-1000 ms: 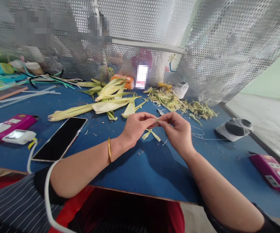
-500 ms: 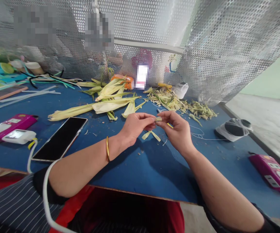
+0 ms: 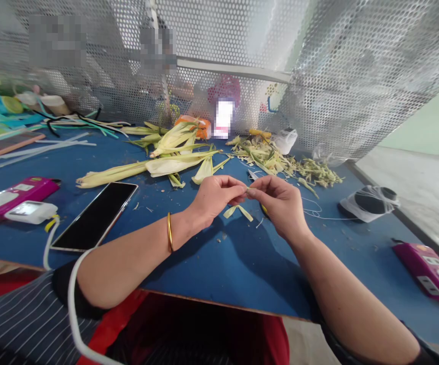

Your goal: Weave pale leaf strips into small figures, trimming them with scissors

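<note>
My left hand [image 3: 217,198] and my right hand [image 3: 280,203] meet fingertip to fingertip above the blue table [image 3: 204,268]. Pinched between them is a small piece of corn husk [image 3: 247,190], mostly hidden by the fingers. Just below the fingertips, two pale husk strips [image 3: 238,211] lie on the table in a V. Partly covered by my right hand is what looks like a pair of scissors, its metal tip [image 3: 252,175] and a bit of yellow showing. Whole corn husks [image 3: 183,163] are spread beyond my left hand.
Husk scraps [image 3: 268,154] are heaped at the back. White thread runs right to a wrapped spool [image 3: 369,203]. Left are a phone [image 3: 95,215], a purple device [image 3: 17,194] and a white cabled device [image 3: 31,212]; another purple device [image 3: 434,271] is right. A perforated screen [image 3: 234,30] stands behind.
The fingertips have closed together, so the husk piece that showed between them is now mostly covered. My right hand has shifted slightly; the view has moved a little.
</note>
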The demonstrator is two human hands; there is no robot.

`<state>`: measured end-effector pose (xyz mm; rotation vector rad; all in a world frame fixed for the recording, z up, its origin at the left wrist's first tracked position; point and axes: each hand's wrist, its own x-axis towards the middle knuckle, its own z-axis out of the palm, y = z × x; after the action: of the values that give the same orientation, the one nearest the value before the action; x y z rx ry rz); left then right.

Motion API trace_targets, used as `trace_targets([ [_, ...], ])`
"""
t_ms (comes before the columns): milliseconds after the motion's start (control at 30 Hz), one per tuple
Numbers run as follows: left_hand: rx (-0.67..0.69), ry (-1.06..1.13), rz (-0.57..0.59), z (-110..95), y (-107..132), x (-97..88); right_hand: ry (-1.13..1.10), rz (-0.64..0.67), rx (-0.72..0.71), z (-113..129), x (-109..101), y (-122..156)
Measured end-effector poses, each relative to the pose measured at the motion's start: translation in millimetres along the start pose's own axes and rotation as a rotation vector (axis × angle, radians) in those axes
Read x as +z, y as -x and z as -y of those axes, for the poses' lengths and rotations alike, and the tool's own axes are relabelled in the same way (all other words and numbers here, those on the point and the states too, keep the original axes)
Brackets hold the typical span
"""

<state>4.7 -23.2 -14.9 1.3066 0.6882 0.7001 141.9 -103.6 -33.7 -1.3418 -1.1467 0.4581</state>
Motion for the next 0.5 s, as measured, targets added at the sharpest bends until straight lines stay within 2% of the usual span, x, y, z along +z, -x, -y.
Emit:
trace_targets([
  [233,0.006,-0.018,-0.012,2.1,-1.8,-1.2,0.034,0.005,-0.022,0.0,0.3,0.2],
  [400,0.115,-0.174,-0.002,4.4,-2.6,-3.9,-0.013,0.037,0.069,2.6,0.7,0.0],
  [500,0.126,-0.213,-0.005,5.9,-2.5,-4.0,0.003,0.027,0.094,2.3,0.4,-0.2],
])
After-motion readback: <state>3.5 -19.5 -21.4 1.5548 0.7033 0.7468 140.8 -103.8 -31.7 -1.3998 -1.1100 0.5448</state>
